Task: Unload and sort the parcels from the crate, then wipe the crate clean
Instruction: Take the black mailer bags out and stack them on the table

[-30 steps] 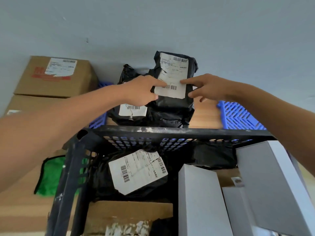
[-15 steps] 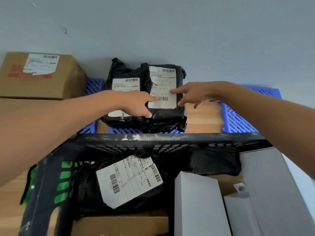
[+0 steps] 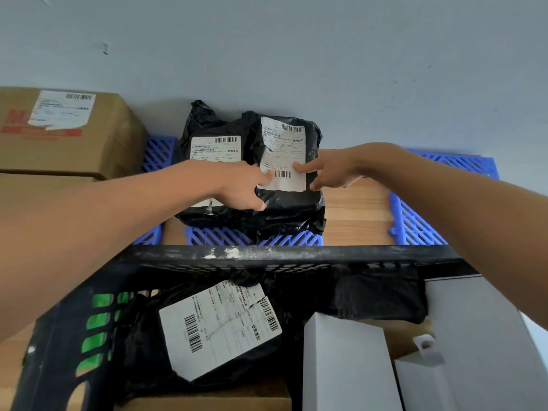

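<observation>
Two black bag parcels sit mid-frame on blue grid mats (image 3: 218, 236), beyond the black crate (image 3: 284, 254); cardboard box (image 3: 71, 134) upper left. Left hand (image 3: 241, 186) and right hand (image 3: 329, 170) press extended fingers on the right parcel (image 3: 292, 200), its white label creased. Left parcel (image 3: 207, 137) adjoins it.

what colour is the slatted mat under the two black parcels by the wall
Blue, a slatted plastic mat under the black parcels; the head view shows it best.
</observation>
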